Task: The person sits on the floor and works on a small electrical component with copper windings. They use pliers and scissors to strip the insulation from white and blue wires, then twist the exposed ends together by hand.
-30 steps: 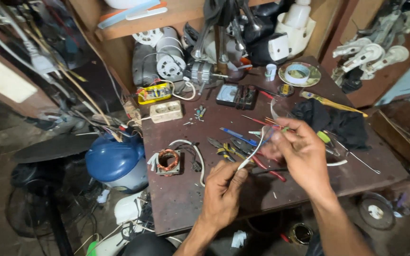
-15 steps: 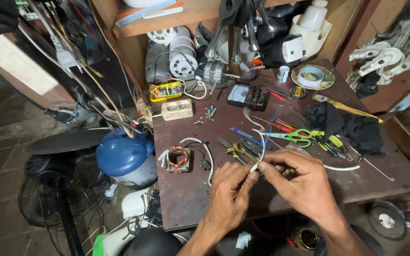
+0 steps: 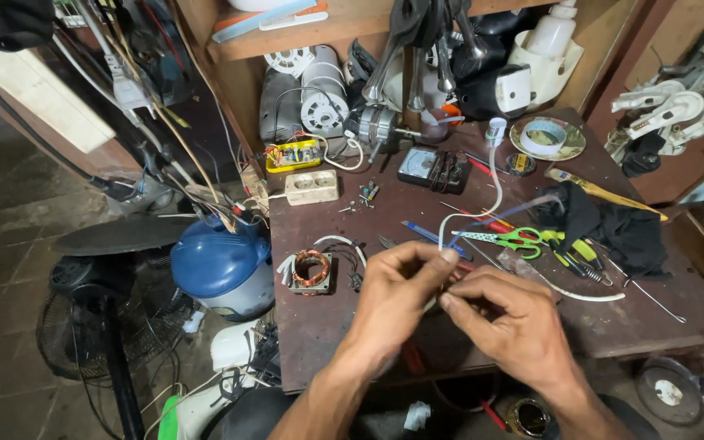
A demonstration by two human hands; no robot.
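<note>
While both hands pinch the thin white wire (image 3: pixel 482 191), left hand (image 3: pixel 397 297) and right hand (image 3: pixel 507 322) fingertips pressed together; keep grip close, strain off the far end.

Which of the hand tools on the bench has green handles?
The scissors, lying just beyond the two hands. Their handles are bright green; the tool to their left has a blue handle.

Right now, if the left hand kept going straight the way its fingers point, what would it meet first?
The left hand points up and right, its fingertips pinching a white wire. Going on, it would probably reach the green-handled scissors first, though depth is hard to judge.
</note>
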